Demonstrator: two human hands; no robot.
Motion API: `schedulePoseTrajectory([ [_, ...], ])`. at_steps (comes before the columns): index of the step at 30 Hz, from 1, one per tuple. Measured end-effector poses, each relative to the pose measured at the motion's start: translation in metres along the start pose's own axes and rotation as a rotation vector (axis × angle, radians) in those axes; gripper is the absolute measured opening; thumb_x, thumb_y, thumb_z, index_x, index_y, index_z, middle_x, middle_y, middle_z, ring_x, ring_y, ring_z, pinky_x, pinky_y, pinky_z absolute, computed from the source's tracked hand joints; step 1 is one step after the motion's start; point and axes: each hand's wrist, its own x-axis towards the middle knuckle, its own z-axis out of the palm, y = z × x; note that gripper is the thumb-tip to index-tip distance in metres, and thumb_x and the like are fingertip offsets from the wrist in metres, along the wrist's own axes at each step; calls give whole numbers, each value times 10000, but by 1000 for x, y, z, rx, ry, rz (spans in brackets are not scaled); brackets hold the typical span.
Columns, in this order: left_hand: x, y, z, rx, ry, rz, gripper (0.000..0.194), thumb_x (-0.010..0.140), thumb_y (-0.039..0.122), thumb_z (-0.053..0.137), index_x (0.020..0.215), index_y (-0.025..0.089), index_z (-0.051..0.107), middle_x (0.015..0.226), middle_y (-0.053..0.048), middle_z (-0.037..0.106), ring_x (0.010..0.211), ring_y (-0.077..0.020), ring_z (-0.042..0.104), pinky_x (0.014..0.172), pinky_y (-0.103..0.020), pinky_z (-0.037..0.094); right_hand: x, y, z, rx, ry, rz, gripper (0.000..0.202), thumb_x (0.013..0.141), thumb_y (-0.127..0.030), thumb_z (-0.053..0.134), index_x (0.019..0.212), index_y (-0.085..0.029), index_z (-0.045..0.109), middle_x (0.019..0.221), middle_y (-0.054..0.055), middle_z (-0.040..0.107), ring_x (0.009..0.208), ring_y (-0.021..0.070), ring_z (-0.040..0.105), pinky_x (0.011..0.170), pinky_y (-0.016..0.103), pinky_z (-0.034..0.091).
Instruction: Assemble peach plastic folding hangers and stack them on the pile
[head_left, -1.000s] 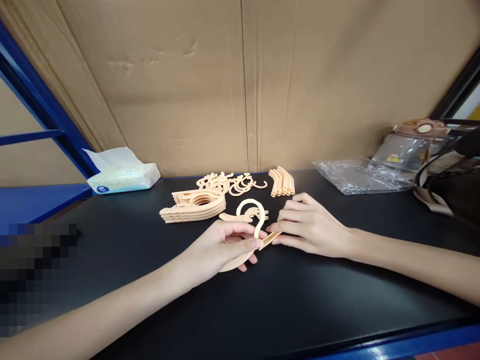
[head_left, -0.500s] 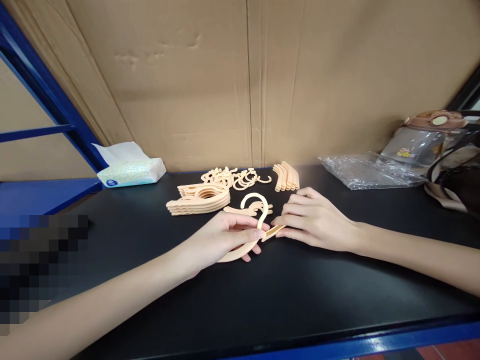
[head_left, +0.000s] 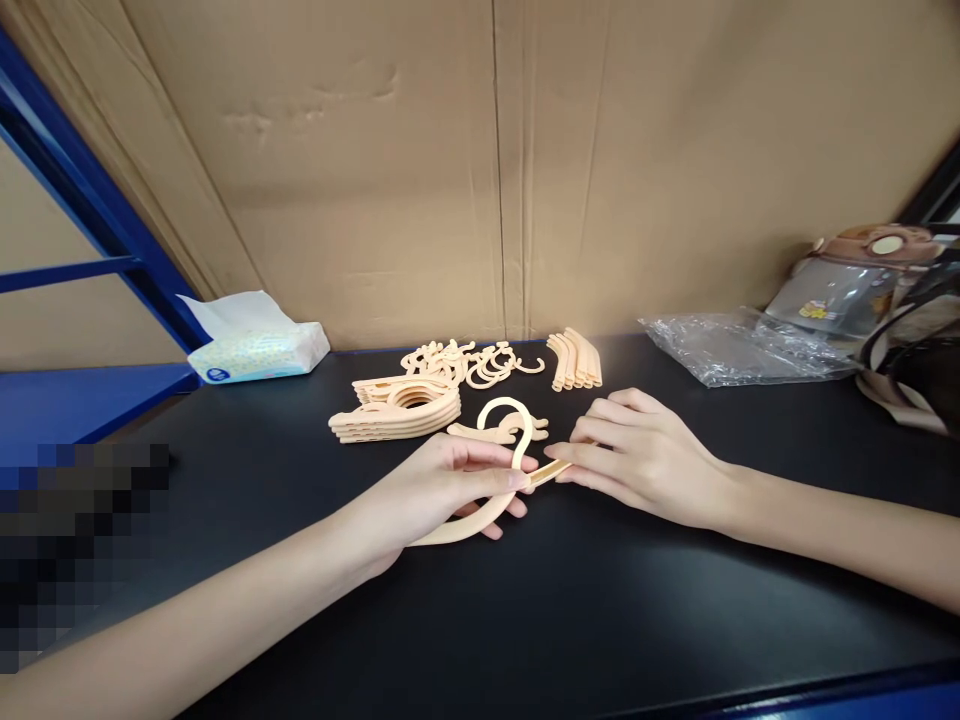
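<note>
Pale hanger hook (head_left: 523, 425) stands up btwn the thumb and fingers of your L hand (head_left: 442, 485), pinched at its base above the black table (head_left: 600, 620), w/ a curved hanger arm (head_left: 480, 522) running beneath the same hand. Your R hand (head_left: 645, 460) pinches a slotted strip (head_left: 550, 473) by its far part, fingers bent; the strip's near end meets your L fingertips beside the hook base, tho whether it's seated there you can't tell from this view.

The parts look like moulded plastic: prob. light, fairly stiff, smooth enough to slip a bit, w/ thin slot walls that might crack if you twist hard. Best grip is likely the thick hook base for L, the strip's outer sides for R.

Beyond your hands: a flat hanger piece (head_left: 487, 433) just behind the hook, a stack of curved pieces (head_left: 397, 425) past your L hand, loose hooks (head_left: 442, 362) and bent strips (head_left: 574, 360) farther back
</note>
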Motion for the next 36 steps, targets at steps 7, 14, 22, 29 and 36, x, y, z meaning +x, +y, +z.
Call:
schedulePoseTrajectory([
  [7, 1, 4, 3, 3, 32, 48, 176, 822, 276, 669, 950, 163, 711, 907, -39, 707, 813, -138, 666, 650, -187, 557, -1, -4, -2, 12, -22, 18, 263, 985, -300, 432, 990, -170, 661, 724, 1, 604, 701, 130, 476, 668, 297, 295],
  [14, 0, 0, 5, 43, 9, 63, 171, 831, 252, 645, 934, 132, 710, 871, -42, 702, 775, -123, 657, 657, -182, 541, -1, -1, -3, -3, -59, -70, 367, 1008, -339, 349, 966, -187, 680, 645, -7, 536, 630, 128, 417, 628, 288, 269],
  [22, 0, -5, 2, 37, -3, 106, 174, 828, 255, 646, 951, 154, 717, 852, -37, 708, 799, -137, 659, 694, -206, 539, -2, -1, 0, 39, -54, -59, 321, 989, -376, 403, 1003, -197, 669, 614, -24, 525, 581, 116, 425, 565, 279, 244],
  [29, -2, -1, 3, 254, -71, 190, 243, 927, 303, 480, 1006, 153, 654, 921, -28, 674, 749, -121, 630, 651, -205, 482, -1, -4, -2, 15, 6, -66, 325, 985, -379, 415, 922, -194, 674, 585, -29, 548, 524, 101, 437, 525, 265, 245],
  [36, -12, -7, 16, 1032, 201, 311, 295, 917, 427, 458, 736, 194, 439, 593, 53, 475, 519, -114, 444, 490, -229, 241, -1, -4, -2, 71, -6, -33, 352, 954, -401, 458, 764, -162, 632, 567, -21, 517, 525, 106, 412, 541, 260, 275],
])
